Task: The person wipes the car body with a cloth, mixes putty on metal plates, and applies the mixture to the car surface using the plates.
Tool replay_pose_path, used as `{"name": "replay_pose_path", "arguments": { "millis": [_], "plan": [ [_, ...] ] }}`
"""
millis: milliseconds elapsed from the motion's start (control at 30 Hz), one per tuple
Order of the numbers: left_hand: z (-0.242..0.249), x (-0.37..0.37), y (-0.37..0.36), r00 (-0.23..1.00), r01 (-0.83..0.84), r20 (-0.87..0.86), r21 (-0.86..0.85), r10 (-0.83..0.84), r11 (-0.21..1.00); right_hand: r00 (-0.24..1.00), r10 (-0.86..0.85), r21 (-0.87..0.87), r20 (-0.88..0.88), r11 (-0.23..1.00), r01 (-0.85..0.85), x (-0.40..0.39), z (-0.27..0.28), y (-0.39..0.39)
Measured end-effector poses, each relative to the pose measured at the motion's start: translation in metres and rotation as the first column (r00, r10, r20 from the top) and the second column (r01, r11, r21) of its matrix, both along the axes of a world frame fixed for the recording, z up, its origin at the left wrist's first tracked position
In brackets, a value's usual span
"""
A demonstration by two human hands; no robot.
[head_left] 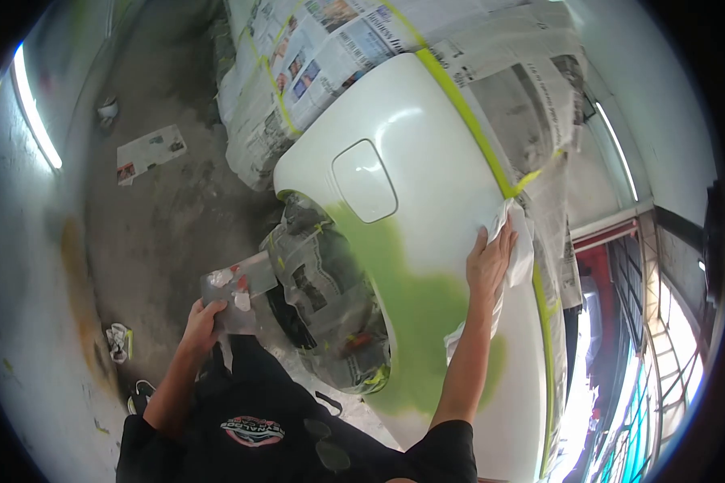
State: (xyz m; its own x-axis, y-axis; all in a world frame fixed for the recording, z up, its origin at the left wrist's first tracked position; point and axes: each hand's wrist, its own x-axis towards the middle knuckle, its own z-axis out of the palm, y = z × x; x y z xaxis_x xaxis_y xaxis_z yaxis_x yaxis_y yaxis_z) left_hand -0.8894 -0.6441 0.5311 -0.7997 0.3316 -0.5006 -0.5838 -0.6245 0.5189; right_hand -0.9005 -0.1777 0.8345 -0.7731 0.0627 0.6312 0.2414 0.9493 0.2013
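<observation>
A white car body panel (427, 145) with a closed fuel flap (365, 180) carries a light green patch (427, 322) above and beside the wheel arch. My right hand (491, 258) presses a white cloth (520, 241) flat on the panel near its taped edge; part of the cloth hangs under my forearm. Left of the wheel, my left hand (206, 320) grips a flat translucent board (232, 302), thumb on top. White and red dabs lie on that board. The wheel (322, 282) is wrapped in masking paper.
Newspaper (330, 48) and yellow-green tape (467, 121) border the panel. On the grey floor at the left lie a newspaper sheet (151, 153) and a crumpled paper (119, 343). A wall (24, 282) stands at far left. Metal framework (660, 322) is at the right.
</observation>
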Motion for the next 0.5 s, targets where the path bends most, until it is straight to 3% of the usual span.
{"name": "replay_pose_path", "arguments": {
  "millis": [100,200,267,300,333,433,500],
  "plan": [
    [-0.002,-0.021,0.008,0.999,-0.032,0.000,0.012,0.032,0.999,0.990,0.121,0.042,0.068,0.991,-0.124,-0.043,-0.032,-0.029],
    [-0.017,-0.041,0.010,0.996,-0.079,0.038,-0.006,0.080,0.997,0.937,0.277,0.189,0.211,0.929,-0.317,-0.104,-0.106,-0.065],
    [-0.030,-0.061,0.006,0.993,-0.116,0.025,0.019,0.115,0.993,0.877,0.371,-0.047,0.304,0.926,-0.375,-0.155,-0.183,-0.085],
    [-0.034,-0.072,0.003,0.988,-0.153,0.025,-0.012,0.154,0.988,0.848,0.133,0.362,0.513,0.862,-0.354,-0.171,-0.194,-0.099],
    [-0.036,-0.080,0.000,0.982,-0.185,0.029,-0.045,0.187,0.982,0.797,-0.170,0.695,0.580,0.613,-0.375,-0.183,-0.206,-0.111],
    [-0.042,-0.097,-0.011,0.954,-0.288,0.074,-0.058,0.292,0.956,0.777,0.236,0.300,0.584,0.826,-0.476,-0.227,-0.253,-0.120],
    [-0.051,-0.108,-0.013,0.926,-0.359,0.104,-0.043,0.362,0.932,0.785,0.222,0.332,0.579,0.815,-0.475,-0.266,-0.282,-0.116]
  ]
}}
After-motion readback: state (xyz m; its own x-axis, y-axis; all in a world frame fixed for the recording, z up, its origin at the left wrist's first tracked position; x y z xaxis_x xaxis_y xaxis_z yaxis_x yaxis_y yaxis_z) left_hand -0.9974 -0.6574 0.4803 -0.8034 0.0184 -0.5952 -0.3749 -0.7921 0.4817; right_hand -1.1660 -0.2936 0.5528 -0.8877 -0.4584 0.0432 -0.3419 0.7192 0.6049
